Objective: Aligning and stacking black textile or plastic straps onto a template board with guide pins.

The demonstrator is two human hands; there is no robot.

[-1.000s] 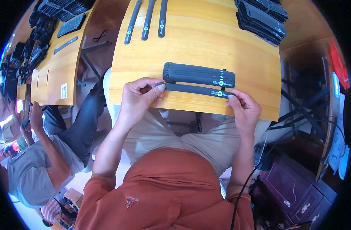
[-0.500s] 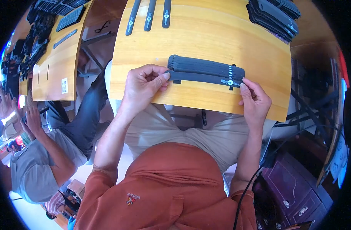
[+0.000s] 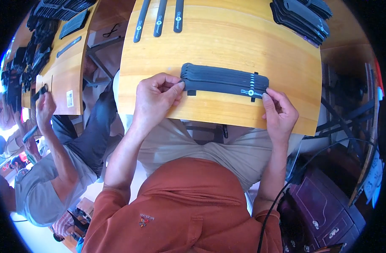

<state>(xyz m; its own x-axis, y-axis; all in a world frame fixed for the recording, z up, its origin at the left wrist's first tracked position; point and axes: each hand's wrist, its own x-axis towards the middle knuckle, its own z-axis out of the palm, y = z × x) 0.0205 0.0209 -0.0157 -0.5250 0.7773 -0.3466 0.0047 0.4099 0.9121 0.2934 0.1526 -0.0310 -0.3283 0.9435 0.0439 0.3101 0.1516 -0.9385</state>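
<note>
Black straps (image 3: 224, 80) stacked on the wooden table (image 3: 226, 38) (small white labels near their right end), left hand (image 3: 155, 96) pinching one end, right hand (image 3: 279, 114) gripping the other.

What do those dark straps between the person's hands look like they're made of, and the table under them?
The stack of dark straps looks like a matte, flexible fabric or rubbery material: flat, thin, no shine, though the view leaves it open. The table looks like varnished light wood: visible grain and a soft sheen. The left hand and right hand pinch the stack's ends.
</note>
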